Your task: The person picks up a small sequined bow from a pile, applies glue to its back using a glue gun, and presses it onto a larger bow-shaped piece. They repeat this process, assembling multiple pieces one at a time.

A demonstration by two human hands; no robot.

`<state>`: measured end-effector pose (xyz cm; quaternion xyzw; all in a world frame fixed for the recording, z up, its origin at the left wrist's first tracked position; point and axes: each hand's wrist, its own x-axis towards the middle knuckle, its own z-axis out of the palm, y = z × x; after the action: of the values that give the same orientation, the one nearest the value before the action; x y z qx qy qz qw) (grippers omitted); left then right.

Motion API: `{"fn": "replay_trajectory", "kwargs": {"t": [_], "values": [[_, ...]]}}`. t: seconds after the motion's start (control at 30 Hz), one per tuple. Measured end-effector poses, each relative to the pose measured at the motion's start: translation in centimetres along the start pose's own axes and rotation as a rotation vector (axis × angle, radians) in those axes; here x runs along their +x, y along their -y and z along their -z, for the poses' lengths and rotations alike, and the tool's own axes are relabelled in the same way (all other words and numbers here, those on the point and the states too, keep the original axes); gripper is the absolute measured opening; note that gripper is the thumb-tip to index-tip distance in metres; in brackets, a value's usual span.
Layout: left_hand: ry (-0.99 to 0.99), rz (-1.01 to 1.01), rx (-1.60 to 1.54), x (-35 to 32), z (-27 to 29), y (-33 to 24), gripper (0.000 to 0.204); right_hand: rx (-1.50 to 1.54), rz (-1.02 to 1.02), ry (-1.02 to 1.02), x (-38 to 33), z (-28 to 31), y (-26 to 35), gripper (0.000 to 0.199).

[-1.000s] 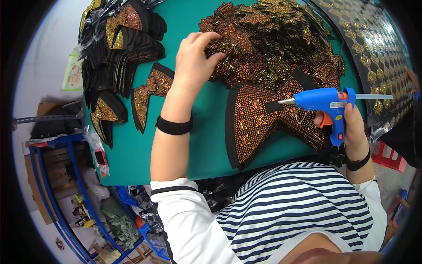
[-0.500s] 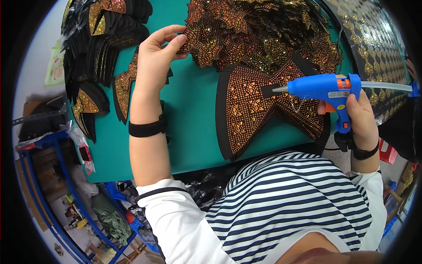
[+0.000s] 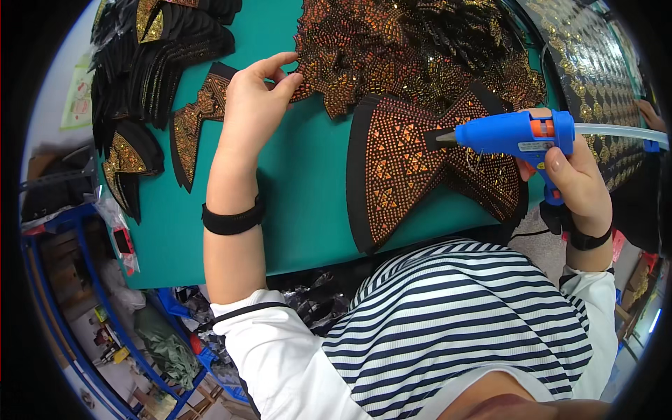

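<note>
In my right hand is a blue hot glue gun, its nozzle pointing left over a large black bow-shaped piece covered in copper studs. The nozzle tip overlaps a small black strip at the bow's narrow middle; whether it touches cannot be made out. A thin glue thread hangs below the gun. My left hand is pinched at the near left edge of a heap of copper and gold studded appliqués, with the edge of one appliqué between thumb and fingers. The bow lies flat on the green tabletop.
Black and gold studded pieces are stacked at the far left, with a curved piece beside my left forearm. At the right stands a sheet of gold motifs; another person's hand shows there. A blue-framed rack is at lower left.
My left hand has shifted slightly down along the heap's edge, drawing an appliqué edge a little outward. The glue gun stays over the bow's middle, its tip slightly lower. The view has shifted slightly.
</note>
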<state>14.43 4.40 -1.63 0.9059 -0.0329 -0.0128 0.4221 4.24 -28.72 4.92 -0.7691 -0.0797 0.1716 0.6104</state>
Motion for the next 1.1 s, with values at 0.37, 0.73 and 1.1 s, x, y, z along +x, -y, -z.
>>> {"fn": "replay_trajectory", "kwargs": {"t": [0.37, 0.73, 1.1], "values": [[0.100, 0.127, -0.532, -1.8, 1.2, -0.8, 0.024, -0.064, 0.001, 0.005, 0.2, 0.2, 0.0, 0.042], [0.073, 0.067, -0.656, -3.2, 1.8, -1.2, 0.032, -0.116, -0.006, 0.010, 0.0, 0.2, 0.7, 0.037], [0.059, -0.009, -0.712, -5.1, 1.7, -3.1, 0.035, -0.451, 0.175, 0.055, 0.5, -0.4, 3.8, 0.026]]}}
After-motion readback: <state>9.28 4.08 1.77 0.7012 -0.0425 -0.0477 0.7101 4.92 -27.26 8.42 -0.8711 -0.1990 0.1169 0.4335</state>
